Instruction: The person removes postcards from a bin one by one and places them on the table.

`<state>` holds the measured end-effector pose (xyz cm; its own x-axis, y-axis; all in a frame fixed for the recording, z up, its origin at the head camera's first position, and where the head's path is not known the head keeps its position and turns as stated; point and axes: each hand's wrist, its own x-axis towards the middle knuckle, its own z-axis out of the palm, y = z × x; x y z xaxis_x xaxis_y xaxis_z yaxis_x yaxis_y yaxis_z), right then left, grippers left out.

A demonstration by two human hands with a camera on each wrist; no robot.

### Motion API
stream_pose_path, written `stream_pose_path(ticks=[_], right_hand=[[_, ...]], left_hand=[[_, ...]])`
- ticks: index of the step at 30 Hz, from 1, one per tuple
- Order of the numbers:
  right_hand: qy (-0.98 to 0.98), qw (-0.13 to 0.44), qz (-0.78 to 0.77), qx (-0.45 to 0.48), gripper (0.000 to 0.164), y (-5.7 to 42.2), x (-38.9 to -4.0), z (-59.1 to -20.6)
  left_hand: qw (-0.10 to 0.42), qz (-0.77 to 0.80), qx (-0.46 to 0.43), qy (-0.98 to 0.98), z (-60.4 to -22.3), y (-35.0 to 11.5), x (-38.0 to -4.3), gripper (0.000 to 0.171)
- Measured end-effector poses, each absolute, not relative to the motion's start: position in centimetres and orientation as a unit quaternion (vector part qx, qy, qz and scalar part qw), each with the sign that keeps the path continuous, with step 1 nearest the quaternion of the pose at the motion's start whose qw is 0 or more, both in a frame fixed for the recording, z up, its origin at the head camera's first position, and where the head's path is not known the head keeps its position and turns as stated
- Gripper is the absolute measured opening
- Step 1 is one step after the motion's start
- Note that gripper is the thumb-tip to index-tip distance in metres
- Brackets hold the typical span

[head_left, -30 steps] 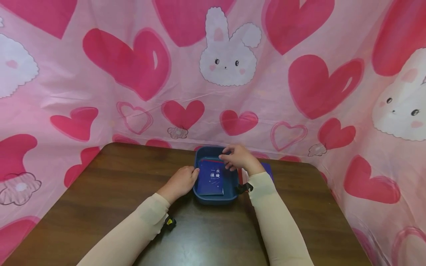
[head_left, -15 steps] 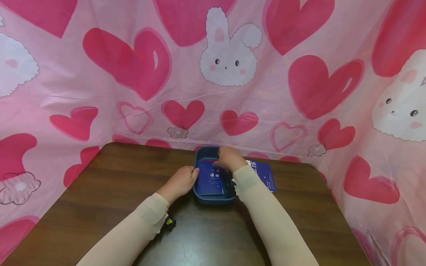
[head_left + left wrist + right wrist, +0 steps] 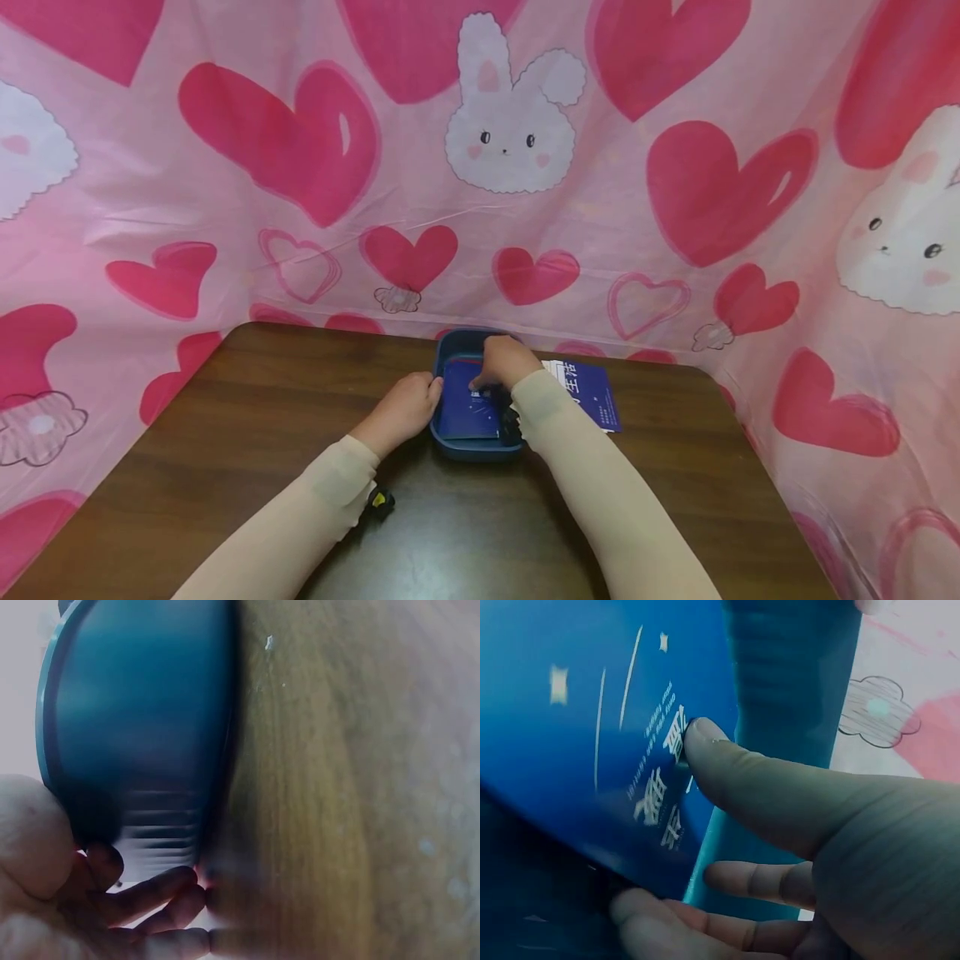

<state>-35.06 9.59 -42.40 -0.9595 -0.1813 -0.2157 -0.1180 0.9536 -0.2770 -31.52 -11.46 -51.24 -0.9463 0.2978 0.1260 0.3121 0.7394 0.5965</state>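
A dark blue plastic basin [image 3: 476,455] stands near the table's far edge. At its left rim my left hand [image 3: 401,412] grips it; in the left wrist view the thumb is by the rim and the fingers are beside the basin's outer wall [image 3: 142,712]. Inside lies a blue booklet [image 3: 463,414] with white characters. My right hand [image 3: 507,361] reaches into the basin and pinches the booklet. Seen from the right wrist, the thumb presses on the printed cover [image 3: 570,765] while fingertips [image 3: 641,919] sit at its edge. In the head view, the right hand covers the booklet's upper right part.
More blue and white printed matter [image 3: 594,396] lies on the wooden table [image 3: 315,417] just right of the basin, partly behind the right forearm. A pink cloth with hearts and rabbits [image 3: 420,192] hangs around the table's back and sides.
My right hand has moved left and down from above the basin's right side onto the booklet. The printed matter on the right has come into fuller view. My left hand stays on the rim.
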Motion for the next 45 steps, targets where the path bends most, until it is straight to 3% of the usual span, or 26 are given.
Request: stream_pose_path(ticks=[4,12,18,25,35,40,45], right_hand=[[0.977,0.125,-0.15,-0.079,0.057,9.8,-35.1,-42.3],[0.967,0.13,-0.198,-0.093,0.056,10.9,-36.2,-41.5],[0.934,0.16,-0.304,-0.098,0.054,12.4,-36.7,-40.2],[0.902,0.13,-0.402,-0.093,0.06,15.8,-36.7,-39.7],[0.856,0.055,-0.508,-0.074,0.064,22.3,-35.7,-40.1],[0.846,0.046,-0.529,-0.037,0.065,25.4,-34.8,-39.3],[0.875,0.049,-0.481,-0.035,0.065,28.1,-34.4,-39.0]], left_hand=[[0.024,-0.315,-0.165,-0.934,-52.5,-11.5,-32.3,0.045],[-0.012,-0.329,-0.142,-0.934,-48.2,-10.6,-29.5,0.041],[-0.01,-0.316,-0.132,-0.94,-48.3,-10.3,-29.5,0.041],[0.034,-0.296,-0.158,-0.941,-53.8,-10.9,-33.1,0.045],[0.014,-0.311,-0.151,-0.938,-52.4,-10.6,-32.1,0.046],[-0.004,-0.322,-0.141,-0.936,-50.9,-10.6,-31.1,0.047],[0.024,-0.309,-0.149,-0.939,-52.1,-11.1,-31.6,0.049]])
